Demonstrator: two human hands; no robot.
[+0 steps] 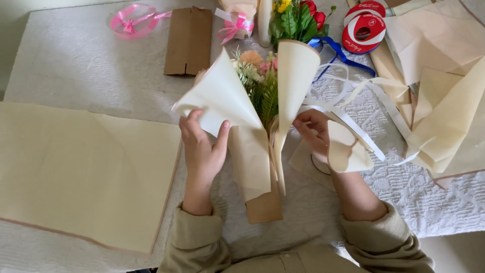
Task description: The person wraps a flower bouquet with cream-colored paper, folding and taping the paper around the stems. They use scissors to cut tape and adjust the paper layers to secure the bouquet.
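Cream paper [222,96] wraps the small bouquet [260,83] lying on the counter [76,60] right before me. Fingers of my left hand [202,149] are closed on the left flap, spreading it so the flowers show. My right hand [316,134] pinches the right flap [295,76] shut-fingered, keeping the cone tight. White ribbon [353,126] trails beside it; a spare paper sheet [81,172] lies left, red ribbon spools [364,25] farther off.

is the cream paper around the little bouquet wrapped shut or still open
Open. The cream wrapping paper flares apart at the top, the left hand and right hand each hold a side, and the flowers show between.
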